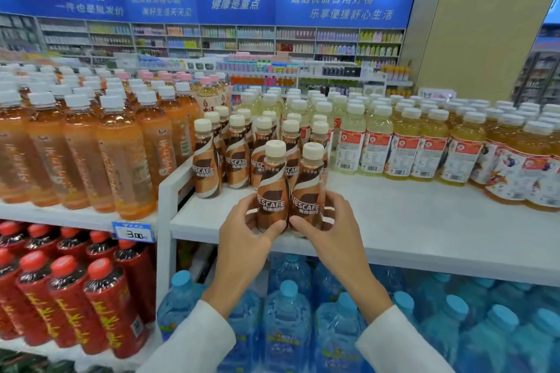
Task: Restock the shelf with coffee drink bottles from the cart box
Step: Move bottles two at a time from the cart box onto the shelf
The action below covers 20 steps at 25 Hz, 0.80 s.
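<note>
Two brown coffee drink bottles with cream caps stand side by side at the front edge of the white shelf (424, 230). My left hand (245, 230) grips the left bottle (272, 191) low on its body. My right hand (327, 227) grips the right bottle (309, 191) the same way. Behind them stand several more coffee bottles (206, 166) in rows. The cart box is out of view.
Orange tea bottles (115, 154) fill the shelf to the left. Pale yellow drink bottles (403, 148) stand to the right, with bare shelf in front of them. Red-capped bottles (100, 306) and blue water jugs (288, 318) sit below.
</note>
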Tool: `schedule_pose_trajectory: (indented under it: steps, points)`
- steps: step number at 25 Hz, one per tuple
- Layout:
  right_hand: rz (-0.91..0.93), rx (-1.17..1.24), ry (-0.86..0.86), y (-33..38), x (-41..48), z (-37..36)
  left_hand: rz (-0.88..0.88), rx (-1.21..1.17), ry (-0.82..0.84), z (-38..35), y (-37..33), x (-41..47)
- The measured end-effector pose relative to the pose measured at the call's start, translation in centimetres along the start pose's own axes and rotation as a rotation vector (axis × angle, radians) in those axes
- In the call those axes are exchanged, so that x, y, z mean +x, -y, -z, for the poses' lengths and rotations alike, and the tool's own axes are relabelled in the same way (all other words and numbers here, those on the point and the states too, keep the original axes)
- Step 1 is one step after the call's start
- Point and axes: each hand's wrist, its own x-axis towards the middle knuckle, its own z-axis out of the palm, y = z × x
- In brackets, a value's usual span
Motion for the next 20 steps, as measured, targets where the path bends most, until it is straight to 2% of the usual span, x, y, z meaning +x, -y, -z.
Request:
schedule_pose_trajectory:
  steps: [2,6,9,13,17,20]
  points:
    - [-0.005,-0.007,0.024,0.0,0.2,0.3,-0.004,0.01,-0.018,0.1,0.0,0.0]
    - [-0.025,-0.024,0.184,0.3,0.9,1.4,-0.012,0.033,-0.062,0.0,-0.1,0.0]
    - [-0.016,-0.012,0.205,0.4,0.8,1.6,-0.018,0.015,-0.077,-0.2,-0.2,-0.1]
    - [0.0,0.035,0.157,0.7,-0.7,1.1,-0.035,0.047,-0.079,-0.2,0.2,-0.3]
    - [-0.023,0.039,-0.065,-0.1,-2.1,-0.5,-0.049,0.087,-0.116,-0.5,0.5,-0.4]
    - [-0.025,0.007,-0.114,0.2,-1.5,-1.5,-0.047,0.132,-0.172,-0.3,0.6,0.2]
